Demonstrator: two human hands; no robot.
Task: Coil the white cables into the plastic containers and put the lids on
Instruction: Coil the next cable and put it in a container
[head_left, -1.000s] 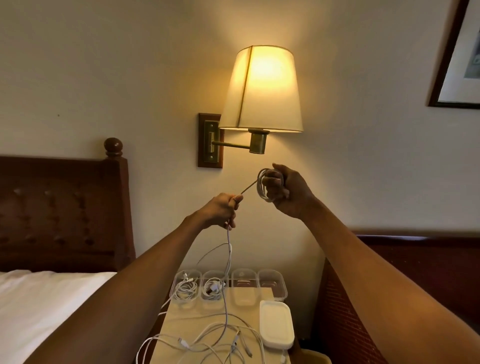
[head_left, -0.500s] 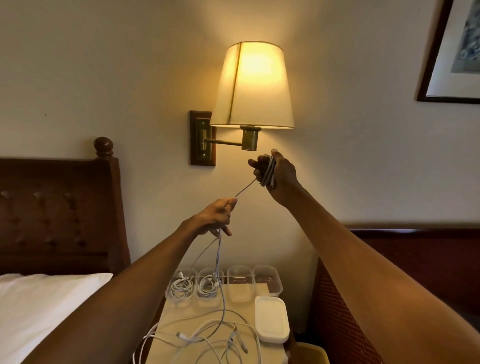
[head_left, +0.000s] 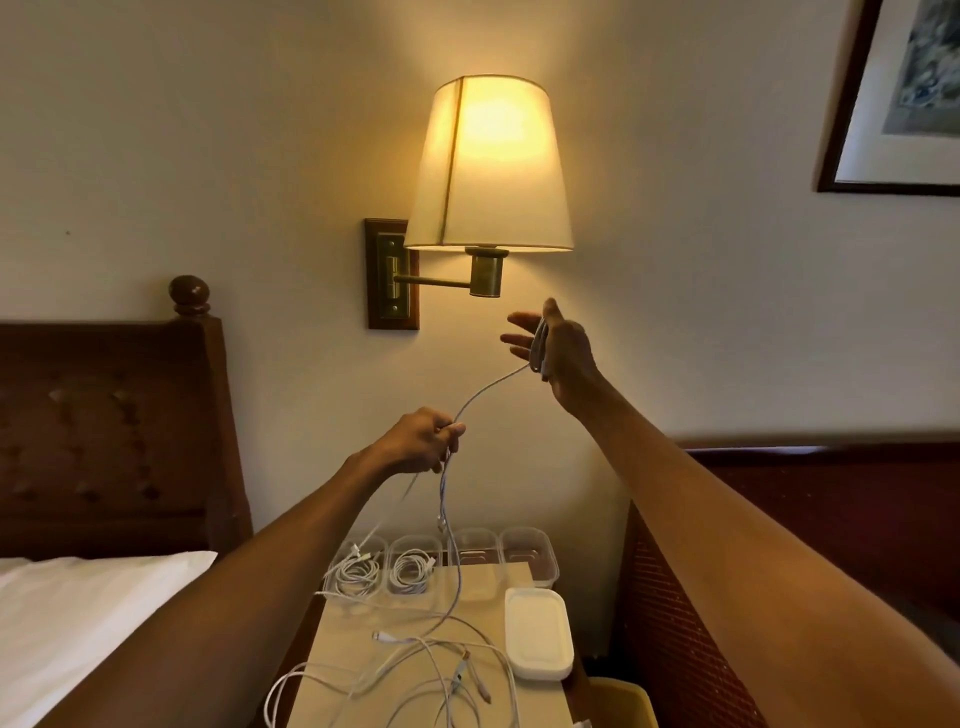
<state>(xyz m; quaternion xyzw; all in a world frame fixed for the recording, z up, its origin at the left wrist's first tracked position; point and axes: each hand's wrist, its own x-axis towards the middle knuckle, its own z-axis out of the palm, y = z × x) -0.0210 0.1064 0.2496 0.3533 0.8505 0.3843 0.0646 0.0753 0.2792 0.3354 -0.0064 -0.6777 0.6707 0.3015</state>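
Your right hand (head_left: 563, 358) is raised just below the lit wall lamp (head_left: 488, 166). Its fingers (head_left: 519, 335) are stretched out straight and the thumb is lifted, so nothing is clenched. Several turns of the white cable (head_left: 488, 385) sit looped round that hand between thumb and fingers as a small coil (head_left: 539, 345). From the coil the cable curves down and left to your left hand (head_left: 418, 441), which is lower and nearer to you and pinches the cable between thumb and curled fingers.

Below that pinch the cable hangs slack to the nightstand (head_left: 353, 639), where it runs into a tangle of loose cables (head_left: 441, 670) spread over the near half of the top. Along the back edge stands a row of four clear plastic containers (head_left: 532, 551), side by side and uncovered. The two on the left hold coiled white cables (head_left: 412, 569). A stack of white lids (head_left: 537, 636) lies on the right side of the nightstand, just in front of the right-hand containers.

A dark wooden headboard (head_left: 104, 415) stands to the left, with a white pillow (head_left: 78, 613) below it
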